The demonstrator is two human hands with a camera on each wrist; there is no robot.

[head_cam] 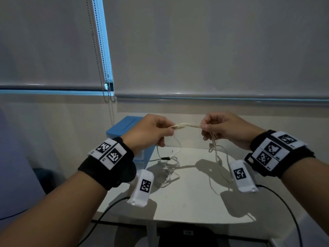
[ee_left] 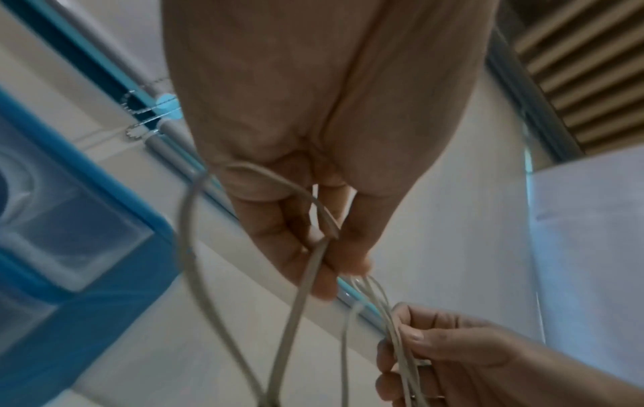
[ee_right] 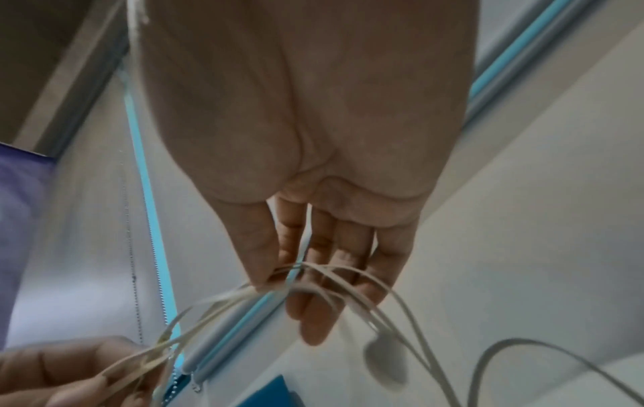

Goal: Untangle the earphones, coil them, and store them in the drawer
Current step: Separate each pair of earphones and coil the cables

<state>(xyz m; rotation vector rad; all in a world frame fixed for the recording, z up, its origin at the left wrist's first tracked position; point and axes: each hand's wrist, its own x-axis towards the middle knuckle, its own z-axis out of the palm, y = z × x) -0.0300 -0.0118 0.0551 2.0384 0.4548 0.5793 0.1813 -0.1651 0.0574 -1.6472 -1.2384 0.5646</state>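
Observation:
A tangled bundle of white earphones (head_cam: 187,126) is stretched taut between my two hands above the table. My left hand (head_cam: 153,133) pinches one end of the bundle, with cords (ee_left: 306,281) trailing down from its fingers. My right hand (head_cam: 224,129) pinches the other end, where several strands (ee_right: 334,275) cross its fingertips. An earbud (ee_right: 385,360) dangles below the right hand. Loose loops and the black plug (head_cam: 165,158) hang down to the white table (head_cam: 187,202). The blue drawer unit (head_cam: 124,129) stands at the table's back left, behind my left hand.
Closed grey roller blinds (head_cam: 195,50) fill the wall behind, with bead chains (head_cam: 105,68) hanging at left. Black cables (head_cam: 277,202) run from my wrist cameras off the table's near edge. A dark chair part (head_cam: 187,236) shows below the table edge.

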